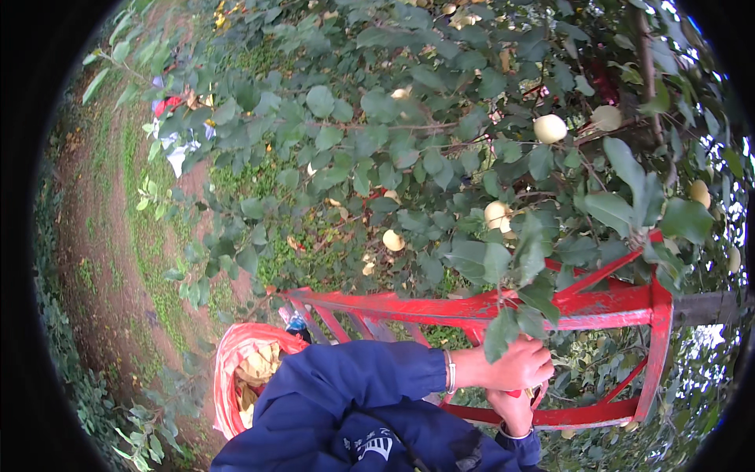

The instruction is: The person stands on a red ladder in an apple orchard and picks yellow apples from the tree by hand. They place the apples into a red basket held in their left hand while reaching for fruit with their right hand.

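Note:
My left hand [522, 364] has its fingers curled, just above and partly over my right hand. What it grips, if anything, is hidden. My right hand [512, 408] is closed around a small red object [515, 393], mostly covered by the fingers; its kind cannot be told. Both hands are between the rails of a red metal ladder [607, 310], close to its top end. A leafy twig [501, 333] hangs in front of my left wrist. Pale apples [550, 128] sit among the branches beyond the ladder.
A red-and-white woven bag [227, 360] beside my left arm holds crumpled tan paper [259, 364]. Dense apple branches [377, 153] crowd the far side of the ladder. Below left runs a dirt and grass strip [118, 253], with white and red litter [177, 156] near leaves.

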